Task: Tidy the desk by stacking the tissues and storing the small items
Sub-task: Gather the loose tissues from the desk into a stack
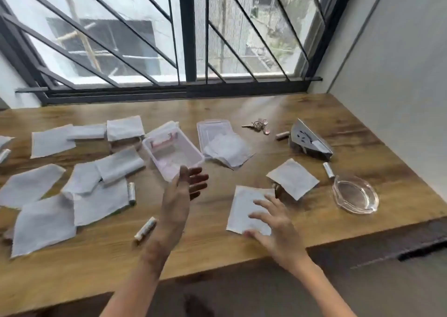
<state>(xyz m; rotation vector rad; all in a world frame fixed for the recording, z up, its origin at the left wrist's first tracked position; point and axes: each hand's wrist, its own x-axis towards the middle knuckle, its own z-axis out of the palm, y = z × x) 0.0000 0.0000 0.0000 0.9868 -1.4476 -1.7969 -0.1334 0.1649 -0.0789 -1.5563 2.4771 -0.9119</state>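
Woodgrain desk strewn with square tissues; left hand open, empty; right hand splayed over one tissue.

**A home desk beside a barred window**

You are looking down at a wooden desk in what is appearing to be a room of a home. The desk is standing directly against a large window with dark metal bars, and a plain grey wall is closing its right side. Household things are lying on it: keys, tissues and a glass dish.
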